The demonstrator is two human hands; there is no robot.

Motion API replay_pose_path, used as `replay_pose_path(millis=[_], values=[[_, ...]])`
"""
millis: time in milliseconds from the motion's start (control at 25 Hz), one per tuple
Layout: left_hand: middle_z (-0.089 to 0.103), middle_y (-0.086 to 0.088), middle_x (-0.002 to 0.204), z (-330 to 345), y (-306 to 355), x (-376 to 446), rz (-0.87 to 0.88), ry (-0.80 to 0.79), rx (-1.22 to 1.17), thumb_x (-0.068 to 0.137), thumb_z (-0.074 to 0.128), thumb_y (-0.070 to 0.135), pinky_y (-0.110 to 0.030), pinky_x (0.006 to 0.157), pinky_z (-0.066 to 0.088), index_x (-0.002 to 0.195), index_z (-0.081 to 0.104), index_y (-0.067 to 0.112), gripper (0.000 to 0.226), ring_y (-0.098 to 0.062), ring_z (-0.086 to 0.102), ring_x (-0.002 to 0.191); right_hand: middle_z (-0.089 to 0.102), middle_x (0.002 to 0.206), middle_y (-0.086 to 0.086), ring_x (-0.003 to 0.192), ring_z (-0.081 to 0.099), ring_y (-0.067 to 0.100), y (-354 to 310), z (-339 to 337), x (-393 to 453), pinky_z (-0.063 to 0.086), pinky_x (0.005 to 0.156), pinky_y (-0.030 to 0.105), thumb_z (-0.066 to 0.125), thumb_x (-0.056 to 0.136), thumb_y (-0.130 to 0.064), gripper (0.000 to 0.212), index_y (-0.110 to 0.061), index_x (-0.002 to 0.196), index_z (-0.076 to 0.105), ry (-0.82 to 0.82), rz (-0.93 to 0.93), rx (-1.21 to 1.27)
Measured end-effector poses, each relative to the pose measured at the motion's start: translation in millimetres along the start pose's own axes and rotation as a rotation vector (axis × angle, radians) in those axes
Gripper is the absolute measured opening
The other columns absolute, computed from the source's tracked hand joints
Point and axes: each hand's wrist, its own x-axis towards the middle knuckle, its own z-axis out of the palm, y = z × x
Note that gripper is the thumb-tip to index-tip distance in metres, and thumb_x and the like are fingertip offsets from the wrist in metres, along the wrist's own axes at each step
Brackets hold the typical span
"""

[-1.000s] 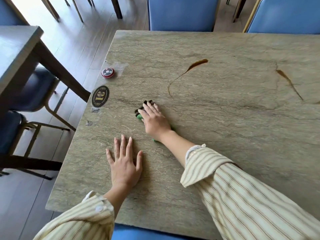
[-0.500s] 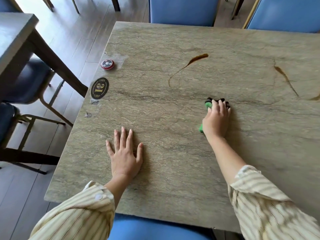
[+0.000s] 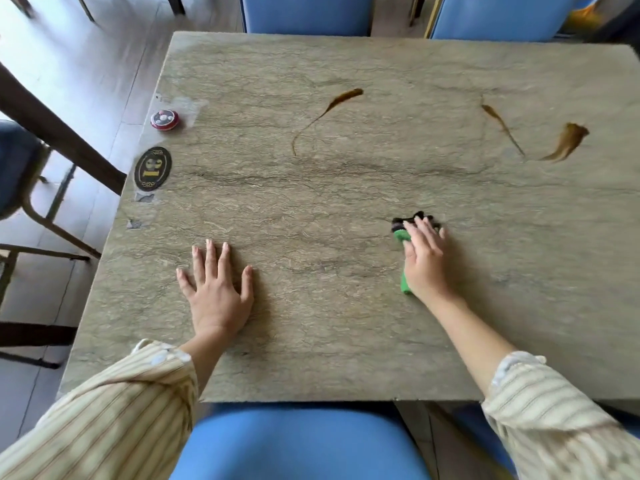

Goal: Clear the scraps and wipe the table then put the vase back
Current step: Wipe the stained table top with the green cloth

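A stone-patterned table (image 3: 346, 188) fills the view. My right hand (image 3: 424, 261) presses flat on a green and black cloth (image 3: 403, 233) at the table's right middle, fingers straight over it. My left hand (image 3: 216, 289) rests flat on the table near the front left, fingers spread, holding nothing. Brown streaks mark the top: one in the middle (image 3: 332, 109), two at the far right (image 3: 502, 126) (image 3: 568, 142). No vase is in view.
A red call button (image 3: 165, 119) and a black oval number plate (image 3: 152, 169) sit at the table's left edge. Blue chairs stand at the far side (image 3: 308, 12) (image 3: 498, 15) and below me (image 3: 298, 445). A dark table (image 3: 52, 129) stands left.
My right hand has swept the cloth from beside my left hand across to the table's right middle. My left hand has stayed flat in place.
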Motion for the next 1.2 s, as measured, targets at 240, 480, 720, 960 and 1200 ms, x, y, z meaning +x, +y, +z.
replay_pose_path(millis=[240,480,720,960,1200], values=[[0.004,0.001,0.16,-0.2,-0.5,-0.6,0.011,-0.023,0.014,0.092,0.026,0.058,-0.055,0.116,-0.005,0.148,0.018,0.026,0.065,-0.02,-0.007,0.147,0.053,0.133,0.02,0.13,0.043,0.035,13.1,-9.7,7.9,0.023,0.112,0.05,0.043,0.09,-0.017,0.038,-0.006,0.124,0.057,0.197,0.557,-0.175],[0.005,0.001,0.16,-0.6,-0.8,-0.9,0.017,-0.035,0.016,0.092,0.025,0.058,-0.056,0.116,-0.003,0.149,0.018,0.025,0.066,-0.02,-0.008,0.147,0.049,0.139,0.02,0.133,0.04,0.034,-129.6,43.7,-24.2,0.022,0.115,0.049,0.048,0.091,-0.028,0.043,-0.01,0.128,0.056,-0.022,0.055,-0.036],[0.007,0.0,0.16,-2.3,-0.5,-1.5,0.019,-0.035,0.005,0.092,0.023,0.059,-0.056,0.116,-0.004,0.148,0.02,0.024,0.066,-0.02,-0.007,0.147,0.041,0.148,0.011,0.141,0.031,0.025,-116.6,25.1,-68.9,0.016,0.119,0.044,0.038,0.091,-0.024,0.048,-0.015,0.136,0.049,-0.273,-0.333,0.032],[0.006,-0.001,0.16,-3.6,0.3,-2.2,0.02,-0.038,0.017,0.092,0.024,0.057,-0.056,0.115,-0.005,0.148,0.02,0.023,0.066,-0.02,-0.009,0.147,0.048,0.142,0.014,0.135,0.039,0.031,32.0,-49.9,-96.0,0.017,0.116,0.046,0.043,0.092,-0.026,0.042,-0.011,0.13,0.055,0.076,0.298,-0.037],[0.006,-0.002,0.16,-2.7,-0.2,-1.8,0.023,-0.032,0.016,0.092,0.025,0.057,-0.056,0.115,-0.006,0.149,0.019,0.023,0.067,-0.022,-0.01,0.147,0.045,0.142,0.021,0.136,0.035,0.034,10.9,-39.0,-90.0,0.017,0.116,0.05,0.047,0.086,-0.02,0.047,-0.008,0.132,0.05,0.253,0.777,-0.266]])
